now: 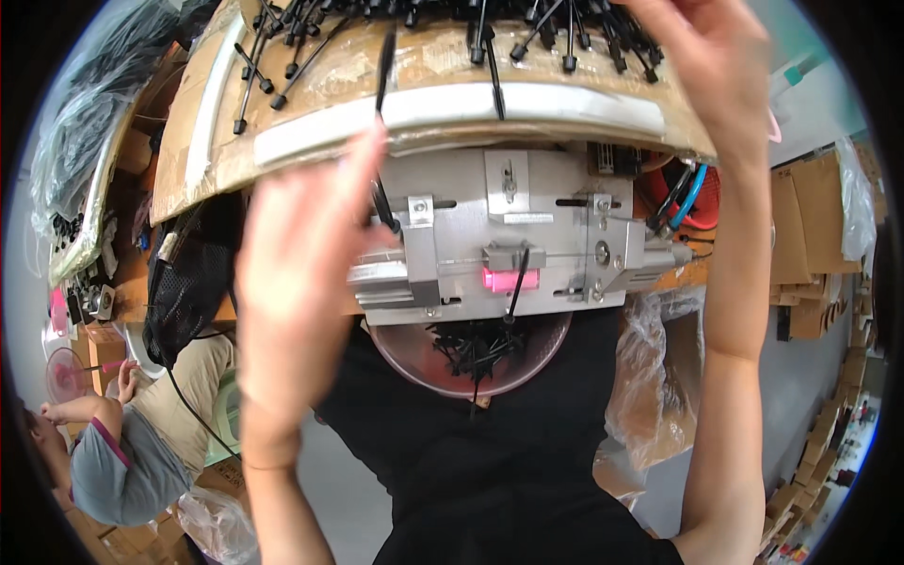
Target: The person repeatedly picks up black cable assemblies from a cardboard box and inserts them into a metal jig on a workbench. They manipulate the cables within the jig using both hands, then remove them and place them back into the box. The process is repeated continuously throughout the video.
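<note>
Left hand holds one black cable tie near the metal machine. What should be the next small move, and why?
Probably lower the left hand so the cable tie reaches the machine. One tie already stands in its lit pink slot, above the bowl.

A counter [202, 141] covered in taped brown cardboard fills the top of the view. Loose black cable ties [490, 28] lie scattered across it from ten to one o'clock. At its near edge, toward six o'clock, a grey metal machine [499, 235] sits mounted, a pink bowl [471, 363] of black pieces beneath.
</note>
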A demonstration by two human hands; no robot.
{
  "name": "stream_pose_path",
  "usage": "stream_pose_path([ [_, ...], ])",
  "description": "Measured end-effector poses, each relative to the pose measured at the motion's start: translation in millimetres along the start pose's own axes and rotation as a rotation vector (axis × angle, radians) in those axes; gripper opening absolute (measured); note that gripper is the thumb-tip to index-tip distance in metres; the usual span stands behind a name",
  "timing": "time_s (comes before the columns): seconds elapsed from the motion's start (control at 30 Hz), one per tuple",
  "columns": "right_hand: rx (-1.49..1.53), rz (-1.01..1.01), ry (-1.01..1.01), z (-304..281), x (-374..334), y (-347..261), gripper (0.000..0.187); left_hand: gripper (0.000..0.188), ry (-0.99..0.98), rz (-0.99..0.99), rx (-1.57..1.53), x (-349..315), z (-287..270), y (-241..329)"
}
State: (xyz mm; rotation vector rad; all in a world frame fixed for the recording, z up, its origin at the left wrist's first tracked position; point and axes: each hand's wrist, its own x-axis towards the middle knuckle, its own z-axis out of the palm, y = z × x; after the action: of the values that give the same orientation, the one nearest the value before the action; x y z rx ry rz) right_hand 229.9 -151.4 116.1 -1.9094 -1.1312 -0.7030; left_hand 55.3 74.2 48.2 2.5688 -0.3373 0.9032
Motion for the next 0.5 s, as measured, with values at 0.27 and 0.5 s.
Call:
stream_pose_path([
  [0.27, 0.516, 0.348, 0.158, -56, -67, -9, 0.028, 0.066, -0.308, -0.066, 0.102, -88, 80, 93],
  [0.5, 0.363, 0.299, 0.272, -31, -110, -60, 0.023, 0.07, -0.41, -0.15, 0.081, -79, 79, 97],
])
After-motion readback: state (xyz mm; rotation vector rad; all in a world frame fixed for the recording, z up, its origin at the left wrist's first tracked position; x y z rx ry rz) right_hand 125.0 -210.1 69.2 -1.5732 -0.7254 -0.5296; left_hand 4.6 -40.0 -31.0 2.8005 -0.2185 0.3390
